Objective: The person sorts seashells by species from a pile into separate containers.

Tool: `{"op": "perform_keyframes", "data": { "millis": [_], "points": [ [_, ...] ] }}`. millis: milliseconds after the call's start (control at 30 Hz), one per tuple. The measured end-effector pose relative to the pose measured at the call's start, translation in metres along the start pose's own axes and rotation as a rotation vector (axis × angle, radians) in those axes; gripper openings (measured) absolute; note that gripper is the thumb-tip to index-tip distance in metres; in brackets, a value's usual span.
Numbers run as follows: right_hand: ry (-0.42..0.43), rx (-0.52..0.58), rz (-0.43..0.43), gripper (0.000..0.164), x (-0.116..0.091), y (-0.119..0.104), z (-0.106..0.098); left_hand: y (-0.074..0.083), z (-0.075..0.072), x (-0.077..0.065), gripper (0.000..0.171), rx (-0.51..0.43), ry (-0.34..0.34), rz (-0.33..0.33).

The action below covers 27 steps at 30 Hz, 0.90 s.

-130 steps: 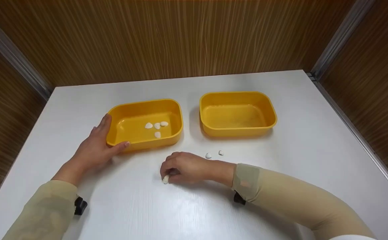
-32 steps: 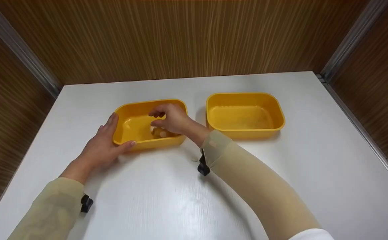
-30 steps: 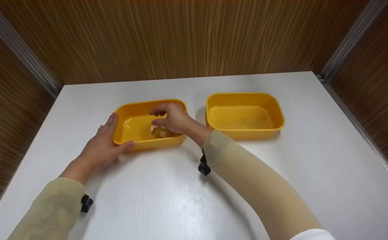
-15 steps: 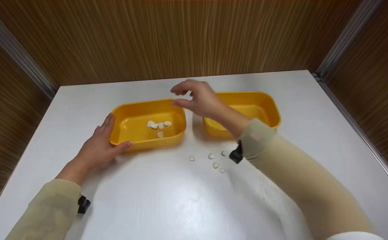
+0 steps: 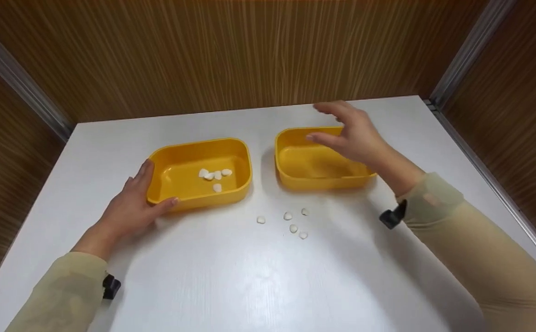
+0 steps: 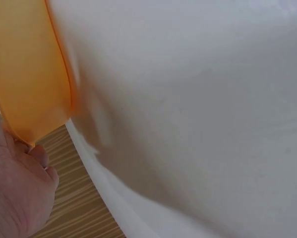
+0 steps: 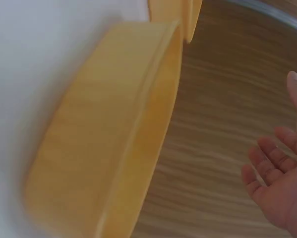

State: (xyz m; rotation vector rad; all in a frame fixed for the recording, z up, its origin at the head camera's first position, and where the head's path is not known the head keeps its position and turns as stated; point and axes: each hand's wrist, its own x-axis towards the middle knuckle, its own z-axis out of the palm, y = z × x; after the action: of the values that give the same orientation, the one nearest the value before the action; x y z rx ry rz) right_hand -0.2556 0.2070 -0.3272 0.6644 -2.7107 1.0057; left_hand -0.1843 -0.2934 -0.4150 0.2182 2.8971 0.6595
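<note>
My left hand [image 5: 128, 208] holds the left end of the left yellow plastic box [image 5: 210, 199], thumb along the front wall and fingers against the side. Several small white pebble-like pieces [image 5: 217, 175] lie inside that box. Raised above the right yellow box [image 5: 304, 182], my right hand [image 5: 357, 136] has its thumb and fingers spread apart with nothing between them. Several more small white pebble-like pieces [image 5: 293, 228] are scattered on the table in front of the boxes. In the right wrist view the right hand's fingers [image 7: 267, 158] are loosely bent, apart from the box.
The white table [image 5: 231, 286] bears both boxes side by side. Wood-grain panels [image 5: 212, 55] close off the back and both sides, with metal strips at the corners. What shows of the right box's floor is bare; my right hand and forearm hide part of that box.
Since the oldest frame, my right hand has carried a white piece from the table into the left box and let go, then moved right over the other box. The left hand has stayed.
</note>
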Motion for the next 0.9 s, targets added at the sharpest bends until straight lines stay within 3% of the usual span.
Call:
{"op": "perform_keyframes", "data": {
  "millis": [267, 567, 733, 900],
  "points": [
    [-0.015, -0.091, 0.157, 0.100, -0.033, 0.054, -0.011, -0.002, -0.002, -0.003, 0.123, 0.019, 0.006, 0.004],
    [-0.098, -0.114, 0.233, 0.113, -0.060, 0.083, -0.013, 0.003, -0.010, -0.003, 0.126, 0.028, 0.047, 0.032],
    [-0.162, -0.125, 0.277, 0.118, -0.069, 0.094, -0.013, 0.021, -0.019, -0.008, 0.119, 0.037, 0.096, 0.086],
    [-0.221, -0.123, 0.303, 0.122, -0.075, 0.103, -0.013, 0.051, -0.021, -0.015, 0.111, 0.018, 0.136, 0.181]
  ]
}}
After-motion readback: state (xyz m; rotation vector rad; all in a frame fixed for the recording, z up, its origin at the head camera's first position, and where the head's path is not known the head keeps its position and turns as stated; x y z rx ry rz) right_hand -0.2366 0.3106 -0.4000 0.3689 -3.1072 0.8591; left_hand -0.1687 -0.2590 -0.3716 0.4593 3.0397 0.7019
